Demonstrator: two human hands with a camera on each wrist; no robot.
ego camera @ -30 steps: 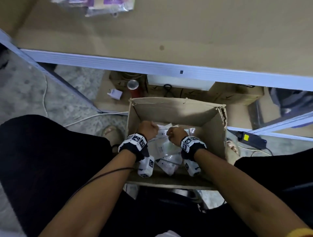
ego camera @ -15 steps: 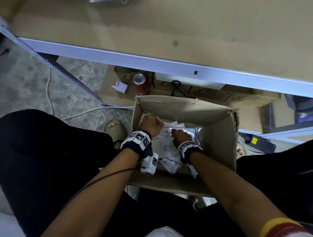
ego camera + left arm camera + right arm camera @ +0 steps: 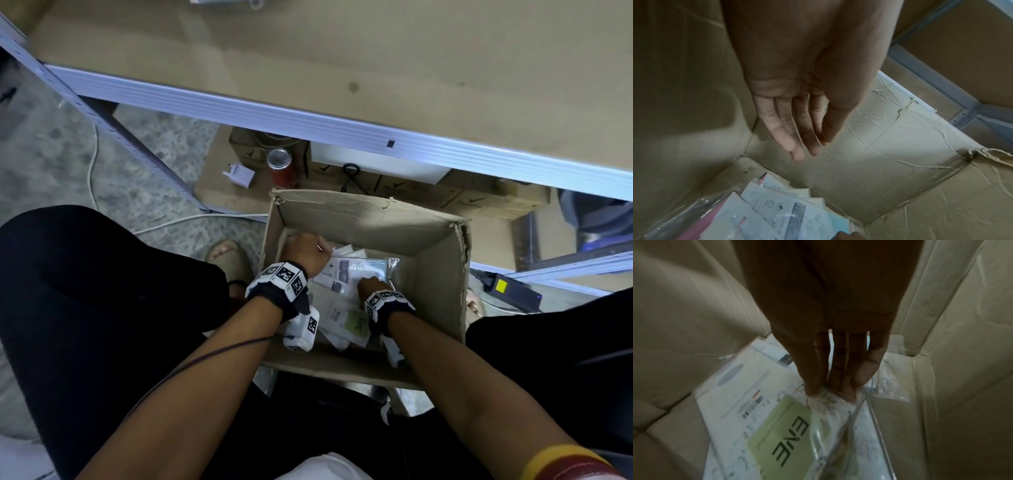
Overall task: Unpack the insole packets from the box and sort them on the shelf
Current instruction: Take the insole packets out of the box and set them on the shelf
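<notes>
Cardboard box point(image 3: 442, 274): left hand point(image 3: 797, 104) open; right hand point(image 3: 838, 353) seemingly pinching blurred packet point(image 3: 781, 426).

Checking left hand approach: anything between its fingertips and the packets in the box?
Nothing. In the left wrist view the left hand hangs open, fingers straight, above the insole packets; only bare wall of the cardboard box shows between them.

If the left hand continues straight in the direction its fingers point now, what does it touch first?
Probably the cardboard box far wall near the bottom corner; the left hand is open above the insole packets. Depth is uncertain.
</notes>
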